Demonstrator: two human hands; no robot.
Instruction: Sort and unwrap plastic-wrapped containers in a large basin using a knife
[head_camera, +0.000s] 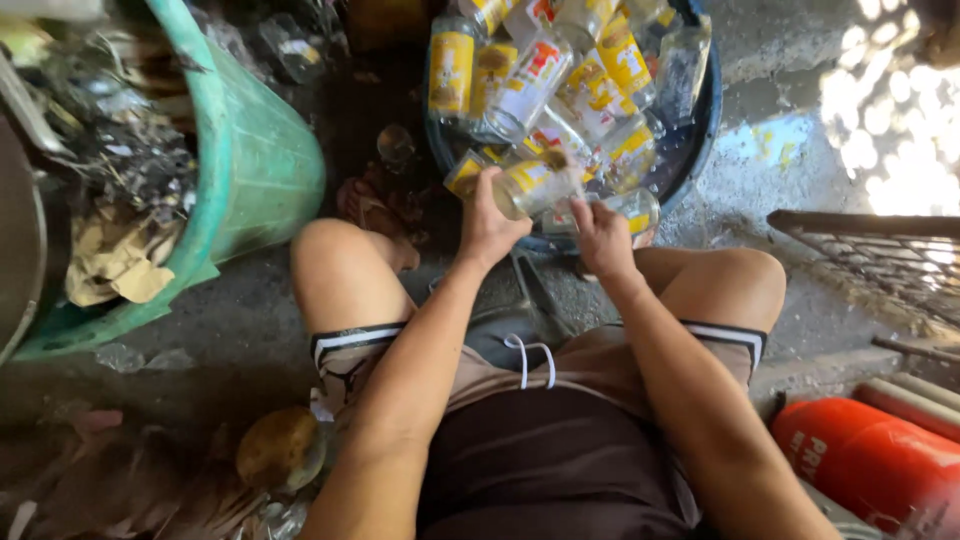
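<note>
— What are the hands doing?
— Left hand (488, 225) grips a yellow-labelled glass bottle (537, 187) above the dark tub (700, 135); right hand (601, 240), fingers curled, pinches its lower end, both forearms stretched forward.

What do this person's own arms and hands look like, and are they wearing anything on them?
Both arms are bare from the shoulder down: no sleeves show. The left hand and the right hand wear no gloves, and no watch, ring or bracelet can be seen. Lower down, the person wears brown shorts with black-and-white striped hems and a white drawstring.
</note>
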